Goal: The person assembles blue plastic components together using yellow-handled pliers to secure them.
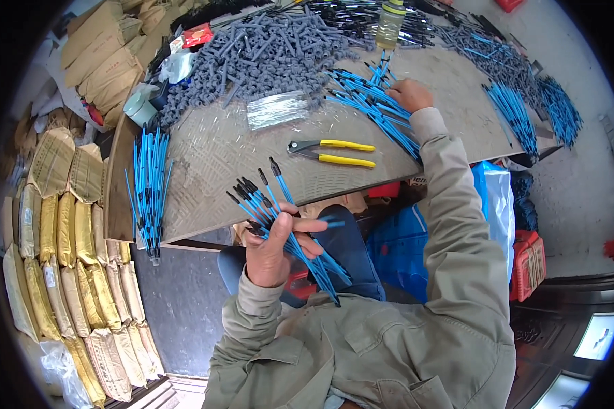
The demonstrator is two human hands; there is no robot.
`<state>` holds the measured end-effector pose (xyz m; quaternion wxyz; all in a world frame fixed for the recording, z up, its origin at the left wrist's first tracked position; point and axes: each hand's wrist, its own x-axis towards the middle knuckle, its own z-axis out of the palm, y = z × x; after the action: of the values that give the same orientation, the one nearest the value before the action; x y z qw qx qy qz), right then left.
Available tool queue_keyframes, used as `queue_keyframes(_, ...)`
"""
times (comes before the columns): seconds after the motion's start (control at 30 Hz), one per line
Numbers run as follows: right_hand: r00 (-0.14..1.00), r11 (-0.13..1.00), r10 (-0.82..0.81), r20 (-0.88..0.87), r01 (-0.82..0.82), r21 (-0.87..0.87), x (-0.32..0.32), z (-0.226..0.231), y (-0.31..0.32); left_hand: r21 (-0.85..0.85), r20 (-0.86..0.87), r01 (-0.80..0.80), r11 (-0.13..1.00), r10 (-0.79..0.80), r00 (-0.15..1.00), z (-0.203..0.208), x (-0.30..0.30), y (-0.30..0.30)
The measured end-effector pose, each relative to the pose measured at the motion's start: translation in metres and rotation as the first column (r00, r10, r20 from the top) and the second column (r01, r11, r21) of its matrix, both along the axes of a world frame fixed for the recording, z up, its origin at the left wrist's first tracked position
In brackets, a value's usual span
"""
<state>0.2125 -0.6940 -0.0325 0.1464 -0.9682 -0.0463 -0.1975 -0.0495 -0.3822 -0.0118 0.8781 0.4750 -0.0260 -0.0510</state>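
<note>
Loose blue rods (363, 91) with black fittings sit on the table (205, 170), at 8 to 9 o'clock from the right hand's fingertips and close in. Lower ones run 10 to 4 o'clock; the rest cross. Right hand (413, 95) is nearer: fingers curled in at the pile's edge, can't tell if a rod is pinched. Left hand (273, 249) is well apart at 7 o'clock, thumb and fingers closed round a rod bundle (314, 262), axis about 11 to 5. Pliers (348, 144) between, handles toward 3.
</note>
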Motion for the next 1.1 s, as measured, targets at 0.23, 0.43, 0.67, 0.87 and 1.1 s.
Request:
queue_keyframes(0.23, 0.991, 0.976, 0.057, -0.121, -0.081, -0.201, -0.004, -0.002, 0.004, 0.011, -0.05, -0.037, 0.999, 0.038, 0.998, -0.003, -0.003, -0.004)
queue_keyframes(0.43, 0.984, 0.985, 0.112, -0.138, -0.129, -0.118, -0.007, -0.005, 0.009, -0.05, -0.046, -0.092, 0.994, 0.09, 0.995, -0.012, -0.007, -0.012)
queue_keyframes(0.67, 0.972, 0.797, 0.236, 0.003, -0.195, 0.571, 0.01, 0.002, -0.018, -0.021, 0.014, -0.069, 0.997, 0.069, 0.997, -0.015, -0.009, -0.003)
queue_keyframes(0.87, 0.958, 0.735, 0.288, 0.0, -0.221, 0.641, 0.011, 0.005, -0.026, -0.058, -0.097, -0.036, 0.998, 0.031, 0.995, -0.014, -0.013, -0.004)
queue_keyframes(1.1, 0.935, 0.748, 0.352, -0.049, -0.25, 0.615, 0.018, 0.015, -0.044, -0.006, -0.11, -0.104, 0.995, 0.103, 0.989, -0.014, -0.008, -0.003)
